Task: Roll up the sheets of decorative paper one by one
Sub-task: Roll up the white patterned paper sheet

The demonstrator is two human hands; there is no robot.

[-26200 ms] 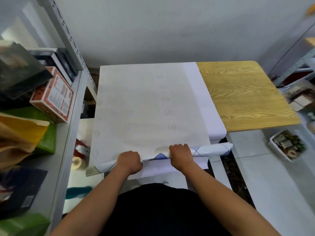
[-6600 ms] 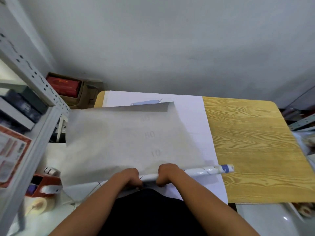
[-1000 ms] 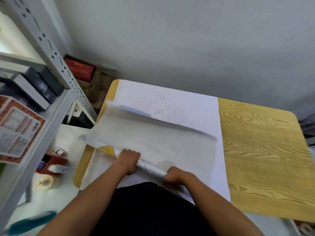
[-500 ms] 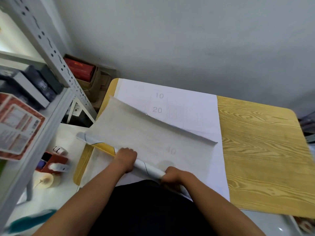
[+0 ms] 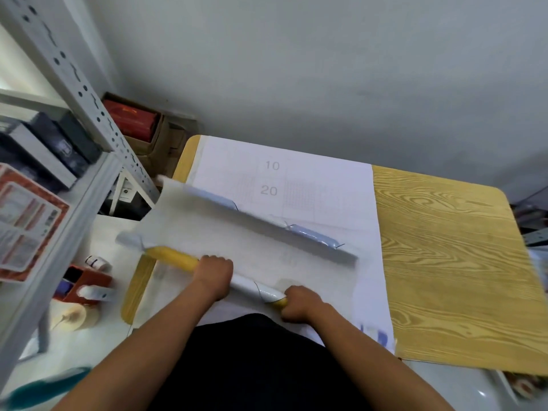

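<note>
Nearest to us, our left hand (image 5: 214, 277) and right hand (image 5: 299, 304) each curl round the rolled part of the sheet of decorative paper (image 5: 237, 247); both grips are clamped on the roll (image 5: 255, 290), which runs aslant, its left end jutting off past the counter's (image 5: 444, 262) left edge and its right end hidden under the right hand; yellow and white print with thin dark lines shows on the roll between and beside the hands. Beyond the hands the unrolled remainder lies pale side up, blurred, its far edge lifted and curling so that a blue printed face shows beneath; it rests over a second sheet (image 5: 296, 179) lying flat, marked with a grid and the numbers 10 and 20, which covers the left part of the wood-grain counter; the right part is bare wood. To the left, lower down, a red tape dispenser (image 5: 86, 287) and a pale spool (image 5: 74, 317) sit on a white surface beside a grey metal shelf rack (image 5: 89, 93) holding boxes; farther back, a brown carton (image 5: 139, 129) with red packs stands against the grey wall (image 5: 296, 69).
</note>
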